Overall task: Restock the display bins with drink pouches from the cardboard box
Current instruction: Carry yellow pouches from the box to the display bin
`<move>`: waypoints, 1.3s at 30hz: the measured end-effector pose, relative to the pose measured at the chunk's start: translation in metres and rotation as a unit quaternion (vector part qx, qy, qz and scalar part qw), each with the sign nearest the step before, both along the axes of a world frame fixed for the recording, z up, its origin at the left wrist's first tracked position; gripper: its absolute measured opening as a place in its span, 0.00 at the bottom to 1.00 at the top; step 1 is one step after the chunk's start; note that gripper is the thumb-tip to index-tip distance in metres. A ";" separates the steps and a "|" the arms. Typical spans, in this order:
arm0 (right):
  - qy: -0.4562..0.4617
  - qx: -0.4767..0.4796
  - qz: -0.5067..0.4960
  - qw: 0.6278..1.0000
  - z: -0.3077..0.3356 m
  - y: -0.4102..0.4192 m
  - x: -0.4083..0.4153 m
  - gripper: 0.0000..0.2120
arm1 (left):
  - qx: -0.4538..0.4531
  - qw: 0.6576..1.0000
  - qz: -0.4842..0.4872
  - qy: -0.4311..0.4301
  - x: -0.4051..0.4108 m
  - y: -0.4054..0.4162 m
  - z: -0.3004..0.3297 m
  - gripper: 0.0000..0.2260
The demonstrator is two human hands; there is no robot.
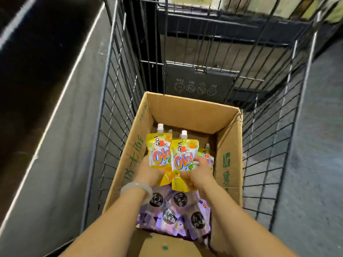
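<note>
An open cardboard box (187, 112) sits inside a wire shopping cart. Yellow drink pouches with white caps stand in the middle of the box. My left hand (148, 168) grips the left yellow pouch (158, 151) at its lower part. My right hand (198, 168) grips the neighbouring yellow pouch (182, 156), and a third yellow pouch (207, 157) stands just behind that hand. Several purple pouches (172, 214) lie flat in the near end of the box, under my forearms. No display bin is in view.
The black wire cart (118, 101) walls the box in on all sides, with a folded child-seat flap (198, 84) at the far end. A grey shelf edge (61, 101) runs along the left. Grey floor (319, 145) lies to the right.
</note>
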State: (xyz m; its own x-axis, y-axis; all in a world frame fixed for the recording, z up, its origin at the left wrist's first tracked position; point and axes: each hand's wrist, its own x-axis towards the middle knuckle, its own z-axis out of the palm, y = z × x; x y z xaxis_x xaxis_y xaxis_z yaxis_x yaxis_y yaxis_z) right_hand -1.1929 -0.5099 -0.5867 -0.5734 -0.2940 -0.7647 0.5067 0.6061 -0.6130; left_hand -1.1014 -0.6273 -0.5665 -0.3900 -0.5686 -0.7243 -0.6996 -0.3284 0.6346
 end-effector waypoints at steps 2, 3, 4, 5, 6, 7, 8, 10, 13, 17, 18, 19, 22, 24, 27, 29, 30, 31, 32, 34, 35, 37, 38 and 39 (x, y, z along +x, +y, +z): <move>0.026 -0.026 0.028 0.999 0.017 0.003 0.006 0.18 | -0.002 0.999 0.026 0.028 0.011 0.006 0.024 0.15; 0.034 -0.046 0.035 0.998 0.030 0.007 0.011 0.17 | -0.003 0.998 0.043 0.044 0.020 0.013 0.043 0.15; 0.035 -0.065 0.039 0.997 0.042 0.012 0.015 0.17 | -0.007 0.997 0.051 0.058 0.029 0.021 0.060 0.16; 0.032 -0.087 0.040 0.995 0.055 0.018 0.020 0.17 | -0.014 0.996 0.057 0.072 0.039 0.029 0.076 0.16; 0.028 -0.112 0.039 0.993 0.069 0.024 0.025 0.15 | -0.017 0.994 0.063 0.088 0.051 0.039 0.090 0.16; 0.025 -0.139 0.042 0.989 0.085 0.031 0.030 0.13 | -0.019 0.991 0.075 0.110 0.063 0.048 0.102 0.17; 0.024 -0.165 0.051 0.985 0.101 0.039 0.035 0.12 | -0.026 0.987 0.088 0.132 0.076 0.058 0.115 0.17; 0.023 -0.216 0.082 0.973 0.133 0.054 0.049 0.13 | -0.040 0.979 0.118 0.160 0.104 0.083 0.141 0.16; 0.022 -0.280 0.150 0.948 0.180 0.079 0.073 0.15 | -0.045 0.964 0.182 0.189 0.144 0.119 0.175 0.15; -0.024 -0.328 0.237 0.914 0.233 0.101 0.113 0.12 | -0.051 0.941 0.246 0.229 0.204 0.160 0.213 0.17; -0.030 -0.335 0.255 0.906 0.242 0.103 0.127 0.12 | -0.060 0.937 0.256 0.231 0.221 0.169 0.222 0.17; -0.035 -0.340 0.270 0.900 0.250 0.105 0.142 0.12 | -0.067 0.931 0.270 0.237 0.238 0.177 0.228 0.17; -0.050 -0.351 0.315 0.881 0.269 0.109 0.197 0.15 | -0.099 0.902 0.327 0.263 0.295 0.203 0.246 0.14; -0.057 -0.353 0.349 0.867 0.280 0.114 0.242 0.16 | -0.125 0.881 0.366 0.272 0.337 0.226 0.259 0.13; -0.074 -0.358 0.405 0.838 0.296 0.129 0.317 0.15 | -0.158 0.846 0.428 0.277 0.408 0.267 0.276 0.11; -0.096 -0.364 0.443 0.814 0.306 0.146 0.373 0.14 | -0.180 0.818 0.472 0.275 0.461 0.303 0.286 0.11; -0.110 -0.368 0.462 0.799 0.311 0.157 0.403 0.14 | -0.195 0.803 0.494 0.272 0.488 0.324 0.291 0.11; -0.123 -0.370 0.480 0.786 0.316 0.169 0.435 0.13 | -0.210 0.787 0.514 0.269 0.516 0.347 0.295 0.11; -0.135 -0.370 0.498 0.773 0.320 0.185 0.468 0.14 | -0.224 0.769 0.537 0.265 0.545 0.372 0.299 0.12; -0.159 -0.366 0.534 0.745 0.329 0.223 0.534 0.14 | -0.239 0.729 0.588 0.256 0.601 0.428 0.306 0.13; -0.170 -0.366 0.553 0.729 0.332 0.243 0.566 0.14 | -0.245 0.710 0.611 0.251 0.628 0.457 0.311 0.13; -0.191 -0.361 0.592 0.695 0.336 0.286 0.628 0.15 | -0.259 0.679 0.644 0.239 0.677 0.517 0.320 0.13; -0.202 -0.357 0.610 0.678 0.338 0.309 0.659 0.15 | -0.268 0.661 0.659 0.237 0.700 0.548 0.324 0.14; -0.215 -0.356 0.626 0.659 0.341 0.332 0.688 0.15 | -0.278 0.639 0.677 0.238 0.722 0.579 0.329 0.14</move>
State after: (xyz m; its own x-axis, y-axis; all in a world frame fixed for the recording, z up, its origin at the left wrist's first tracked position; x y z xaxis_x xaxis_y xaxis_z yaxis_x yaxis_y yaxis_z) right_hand -0.5046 -0.1778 -0.2461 0.6855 -0.7029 -0.1897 0.1018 0.3505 -0.9310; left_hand -0.3797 -0.0480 -0.2378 0.6310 -0.7355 -0.2467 0.3022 -0.0599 0.9514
